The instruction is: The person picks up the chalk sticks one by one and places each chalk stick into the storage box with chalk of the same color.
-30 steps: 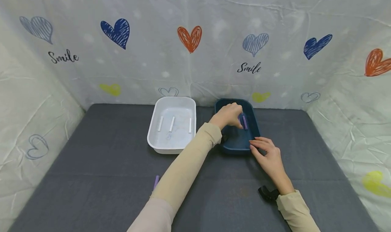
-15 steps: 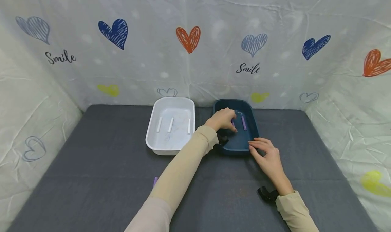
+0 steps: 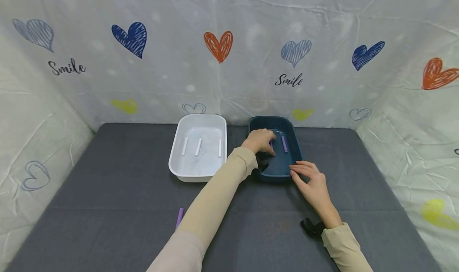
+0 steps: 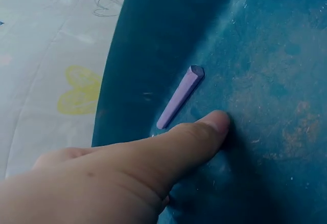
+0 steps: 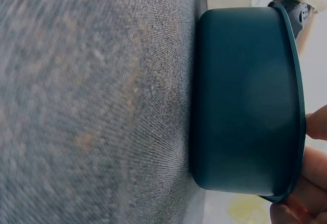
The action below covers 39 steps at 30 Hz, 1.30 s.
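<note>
My left hand (image 3: 259,141) reaches down into the dark blue tray (image 3: 295,142). It pinches a purple chalk stick (image 3: 271,144), mostly covered by the fingers. In the left wrist view the thumb (image 4: 179,150) hides that stick. Another purple chalk stick (image 3: 284,144) lies on the tray floor by its right wall, just beyond the thumb. At the tray's near right corner, my right hand (image 3: 313,184) grips the rim between thumb and fingers; the right wrist view shows this grip beside the tray's outer wall (image 5: 245,101).
Left of the blue tray stands a white tray (image 3: 179,166) holding three white chalk sticks (image 3: 198,147). A further purple chalk stick (image 3: 179,217) lies on the grey tablecloth (image 3: 107,208), partly behind the left sleeve. A printed curtain (image 3: 251,65) hangs along the back.
My left hand has shifted left and slightly down inside the blue tray with its purple chalk stick, away from the stick by the right wall. The right hand keeps its grip.
</note>
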{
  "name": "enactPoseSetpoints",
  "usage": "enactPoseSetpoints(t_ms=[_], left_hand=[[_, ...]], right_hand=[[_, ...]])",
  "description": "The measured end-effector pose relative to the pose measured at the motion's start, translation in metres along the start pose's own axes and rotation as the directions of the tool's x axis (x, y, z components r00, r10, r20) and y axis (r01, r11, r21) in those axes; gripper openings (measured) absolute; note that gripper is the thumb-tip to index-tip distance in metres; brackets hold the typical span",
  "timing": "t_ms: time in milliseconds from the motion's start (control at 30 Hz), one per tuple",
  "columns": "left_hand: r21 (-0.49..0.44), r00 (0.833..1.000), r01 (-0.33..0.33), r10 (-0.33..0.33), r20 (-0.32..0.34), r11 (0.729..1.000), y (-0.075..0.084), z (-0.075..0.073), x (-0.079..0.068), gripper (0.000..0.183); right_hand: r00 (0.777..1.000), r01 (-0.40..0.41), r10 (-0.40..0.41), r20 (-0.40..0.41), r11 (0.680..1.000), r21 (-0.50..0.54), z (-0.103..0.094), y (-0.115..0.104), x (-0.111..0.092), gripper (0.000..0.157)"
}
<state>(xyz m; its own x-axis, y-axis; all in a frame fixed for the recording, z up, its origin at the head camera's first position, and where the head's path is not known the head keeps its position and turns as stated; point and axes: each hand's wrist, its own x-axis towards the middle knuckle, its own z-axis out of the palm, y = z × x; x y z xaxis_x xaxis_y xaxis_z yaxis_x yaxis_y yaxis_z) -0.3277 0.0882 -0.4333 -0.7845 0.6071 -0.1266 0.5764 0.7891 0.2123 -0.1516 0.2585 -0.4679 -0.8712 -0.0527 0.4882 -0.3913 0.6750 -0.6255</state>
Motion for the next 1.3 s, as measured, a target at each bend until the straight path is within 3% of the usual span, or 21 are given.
enactPoseSetpoints(t_ms=[500, 867, 1100, 1300], left_hand=[[-0.03, 1.0, 0.004, -0.004, -0.015, 1.0, -0.003, 0.004, 0.001, 0.054], [-0.075, 1.0, -0.002, 0.0, -0.021, 0.997, -0.002, 0.001, 0.0, 0.059], [-0.187, 0.999, 0.002, 0.004, 0.031, 0.982, -0.003, -0.009, -0.001, 0.067], [-0.236, 0.999, -0.013, 0.019, 0.025, 0.972, -0.003, -0.016, -0.003, 0.066]], right_hand=[[1.0, 0.004, -0.004, -0.006, 1.0, -0.011, 0.001, -0.003, 0.0, 0.019], [1.0, 0.01, -0.01, -0.014, 1.0, -0.004, 0.001, -0.004, 0.001, 0.018], [1.0, 0.004, -0.004, -0.008, 1.0, 0.003, 0.0, -0.004, 0.001, 0.018], [1.0, -0.002, 0.002, -0.006, 1.0, 0.01, 0.0, -0.002, 0.002, 0.019]])
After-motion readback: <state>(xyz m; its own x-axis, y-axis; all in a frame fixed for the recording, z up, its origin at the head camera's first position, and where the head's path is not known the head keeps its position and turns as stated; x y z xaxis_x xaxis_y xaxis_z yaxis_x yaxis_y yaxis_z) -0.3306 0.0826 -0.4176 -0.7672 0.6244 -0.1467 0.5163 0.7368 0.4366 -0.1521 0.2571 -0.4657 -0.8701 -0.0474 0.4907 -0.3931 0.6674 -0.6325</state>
